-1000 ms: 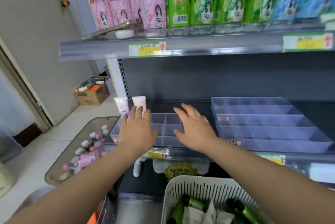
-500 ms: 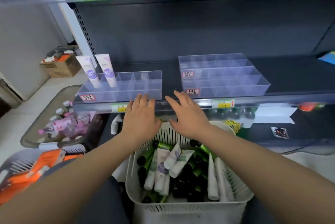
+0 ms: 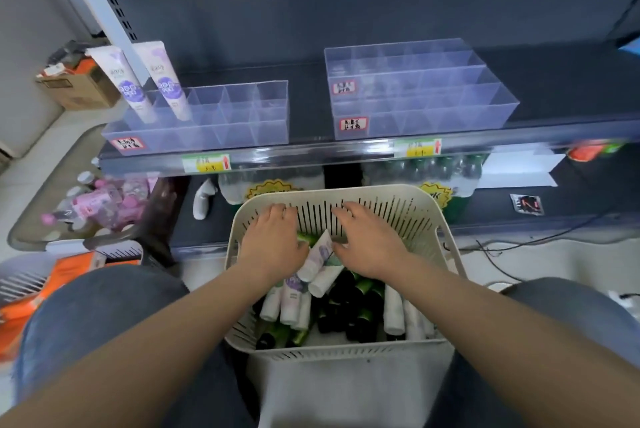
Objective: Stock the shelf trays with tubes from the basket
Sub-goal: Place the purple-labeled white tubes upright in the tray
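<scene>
A cream slotted basket stands on the floor between my knees, holding several white tubes and dark green tubes. My left hand and my right hand reach into its far half, fingers bent down among the tubes. A white tube with a purple label lies between the hands; neither hand plainly grips it. On the shelf above stand two clear divided trays. The left tray holds two upright white-and-purple tubes at its far left. The right tray holds nothing.
The shelf's front rail with price tags overhangs the basket. A grey bin of pink bottles and an orange pack sit on the floor at left, a cardboard box farther back. Black cables trail on the right floor.
My view has tipped down from the shelf to the basket. Both hands have come back from the left tray and lowered into the basket among the tubes.
</scene>
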